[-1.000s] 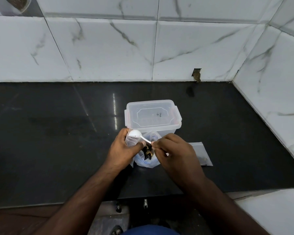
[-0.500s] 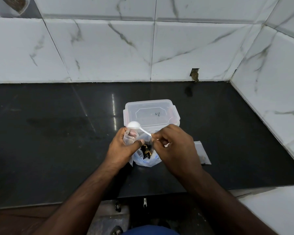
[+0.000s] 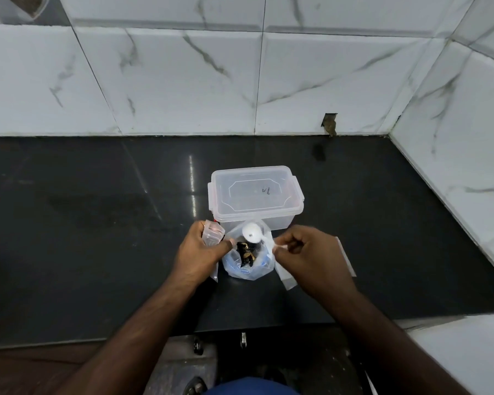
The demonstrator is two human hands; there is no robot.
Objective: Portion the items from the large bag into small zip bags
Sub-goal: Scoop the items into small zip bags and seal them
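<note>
Left hand (image 3: 198, 252) grips one small zip bag (image 3: 211, 232); right hand (image 3: 305, 258) pinches one white spoon (image 3: 253, 231) over one large bag (image 3: 247, 263); one lidded container (image 3: 254, 195) behind

A glossy black desk (image 3: 69, 223) is running along a white marble-tiled wall and into a corner at the right. Lying on it are a lidded clear plastic box (image 3: 254, 195), just in front of that an open large bag (image 3: 247, 266) with dark pieces inside, and flat small zip bags (image 3: 344, 259) beside it to the right.
</note>
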